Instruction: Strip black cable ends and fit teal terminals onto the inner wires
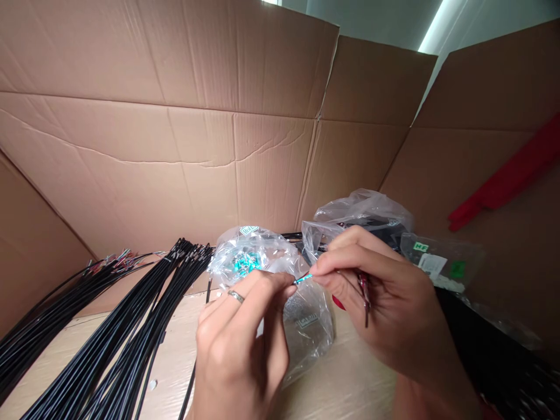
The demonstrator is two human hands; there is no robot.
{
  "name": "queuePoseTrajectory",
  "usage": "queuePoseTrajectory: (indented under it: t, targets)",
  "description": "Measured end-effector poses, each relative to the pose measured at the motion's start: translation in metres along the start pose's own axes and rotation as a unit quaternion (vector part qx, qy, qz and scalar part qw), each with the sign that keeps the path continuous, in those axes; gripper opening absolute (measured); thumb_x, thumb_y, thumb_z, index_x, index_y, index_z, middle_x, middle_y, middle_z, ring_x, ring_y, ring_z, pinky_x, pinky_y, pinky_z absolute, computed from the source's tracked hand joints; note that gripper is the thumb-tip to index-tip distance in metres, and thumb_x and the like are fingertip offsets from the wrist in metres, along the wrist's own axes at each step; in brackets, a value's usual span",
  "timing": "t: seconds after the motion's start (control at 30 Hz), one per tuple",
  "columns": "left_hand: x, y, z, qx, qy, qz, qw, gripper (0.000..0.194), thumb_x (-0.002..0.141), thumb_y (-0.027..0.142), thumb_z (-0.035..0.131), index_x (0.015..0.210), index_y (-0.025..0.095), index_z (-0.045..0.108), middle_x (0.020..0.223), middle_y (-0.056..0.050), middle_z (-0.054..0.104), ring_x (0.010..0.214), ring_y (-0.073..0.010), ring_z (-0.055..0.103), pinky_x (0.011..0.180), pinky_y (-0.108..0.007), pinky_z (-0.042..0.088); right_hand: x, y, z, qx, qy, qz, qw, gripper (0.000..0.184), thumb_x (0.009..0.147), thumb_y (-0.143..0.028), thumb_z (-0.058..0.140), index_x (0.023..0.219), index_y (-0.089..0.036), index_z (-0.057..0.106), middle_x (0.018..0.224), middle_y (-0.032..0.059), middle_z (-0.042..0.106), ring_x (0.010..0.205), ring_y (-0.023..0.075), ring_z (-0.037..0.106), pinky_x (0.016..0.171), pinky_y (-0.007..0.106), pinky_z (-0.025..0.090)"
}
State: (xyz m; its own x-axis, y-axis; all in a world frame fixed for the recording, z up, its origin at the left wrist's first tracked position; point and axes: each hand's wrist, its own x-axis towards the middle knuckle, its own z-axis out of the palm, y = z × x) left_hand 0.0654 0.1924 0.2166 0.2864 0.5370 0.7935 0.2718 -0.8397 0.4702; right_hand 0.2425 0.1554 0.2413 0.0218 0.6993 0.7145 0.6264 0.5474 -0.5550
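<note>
In the middle, my left hand (pixel 240 326), with a ring on one finger, is closed in a pinch at the left end of a small teal piece (pixel 304 279). The right end of that piece meets the fingertips of my right hand (pixel 376 291), which is also pinched. A thin red strand shows beside the teal piece; the exact kind of part is too small to tell. Dark red thin pieces (pixel 366 294) stick out under my right fingers, against the palm. Behind my left hand sits a clear plastic bag (pixel 280 256) holding shiny teal parts (pixel 246 263).
Bundles of black cables (pixel 131 315) lie at left, some with coloured wire ends (pixel 116 262). Another plastic bag (pixel 363 204) with black contents and a labelled bag (pixel 441 262) stand behind my right hand. Cardboard walls (pixel 196 140) surround the wooden tabletop (pixel 175 367). Red material (pixel 507 181) hangs at right.
</note>
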Motion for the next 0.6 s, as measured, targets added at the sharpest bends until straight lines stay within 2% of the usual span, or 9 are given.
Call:
queuePoseTrajectory:
  t: [0.1,0.23,0.3,0.37,0.43,0.5,0.6]
  targets:
    - [0.001,0.004,-0.001,-0.058,-0.033,-0.080,0.995,0.015,0.093,0.007,0.060,0.094,0.020,0.067,0.083,0.001,0.068,0.069,-0.0097,0.063,0.063,-0.019,0.051,-0.001,0.004,0.002,-0.025,0.022,-0.050,0.998,0.026,0.089,-0.001,0.062,0.092,-0.025,0.072,0.087,-0.0006,0.054,0.072,0.0100,0.058,0.062,0.025,0.046]
    - [0.003,0.007,-0.005,-0.136,-0.069,-0.174,0.973,0.015,0.096,0.019,0.062,0.082,0.020,0.068,0.073,0.001,0.067,0.058,-0.0102,0.059,0.051,-0.018,0.047,-0.003,0.008,0.007,-0.033,0.046,-0.108,0.993,0.030,0.086,0.002,0.061,0.093,-0.025,0.072,0.086,-0.0003,0.052,0.065,0.0087,0.054,0.054,0.024,0.041]
    - [0.005,0.008,-0.006,-0.212,-0.080,-0.236,0.945,0.017,0.096,0.026,0.063,0.082,0.018,0.068,0.070,0.000,0.067,0.053,-0.0108,0.059,0.048,-0.019,0.049,-0.004,0.007,0.010,-0.033,0.062,-0.122,0.990,0.029,0.086,0.001,0.062,0.091,-0.025,0.073,0.083,-0.0002,0.052,0.063,0.0090,0.053,0.053,0.025,0.040]
    - [0.007,0.008,-0.006,-0.299,-0.085,-0.308,0.899,0.019,0.095,0.032,0.065,0.086,0.015,0.068,0.070,-0.002,0.067,0.048,-0.0113,0.058,0.046,-0.020,0.050,-0.004,0.007,0.012,-0.025,0.070,-0.130,0.989,0.028,0.088,-0.001,0.061,0.092,-0.025,0.075,0.082,-0.0003,0.051,0.059,0.0080,0.051,0.051,0.025,0.038]
    - [0.009,0.007,-0.004,-0.349,-0.075,-0.349,0.866,0.023,0.094,0.035,0.067,0.085,0.014,0.067,0.070,-0.003,0.067,0.047,-0.0099,0.056,0.046,-0.019,0.047,-0.003,0.006,0.014,-0.019,0.071,-0.132,0.988,0.029,0.090,0.000,0.059,0.093,-0.023,0.076,0.083,0.0001,0.052,0.058,0.0068,0.051,0.050,0.024,0.038]
    - [0.010,0.006,-0.001,-0.340,-0.045,-0.349,0.872,0.023,0.093,0.033,0.069,0.080,0.015,0.066,0.066,-0.001,0.065,0.050,-0.0083,0.056,0.047,-0.016,0.044,-0.001,0.005,0.015,-0.022,0.071,-0.123,0.990,0.026,0.089,0.000,0.061,0.093,-0.021,0.076,0.086,0.0008,0.053,0.063,0.0068,0.054,0.053,0.023,0.041]
    - [0.009,0.006,0.003,-0.271,0.001,-0.304,0.913,0.020,0.094,0.029,0.069,0.079,0.017,0.064,0.064,0.002,0.064,0.056,-0.0086,0.058,0.054,-0.015,0.045,0.003,0.003,0.015,-0.017,0.078,-0.078,0.994,0.014,0.086,-0.007,0.071,0.090,-0.020,0.074,0.085,0.0009,0.056,0.074,0.0103,0.059,0.062,0.023,0.047]
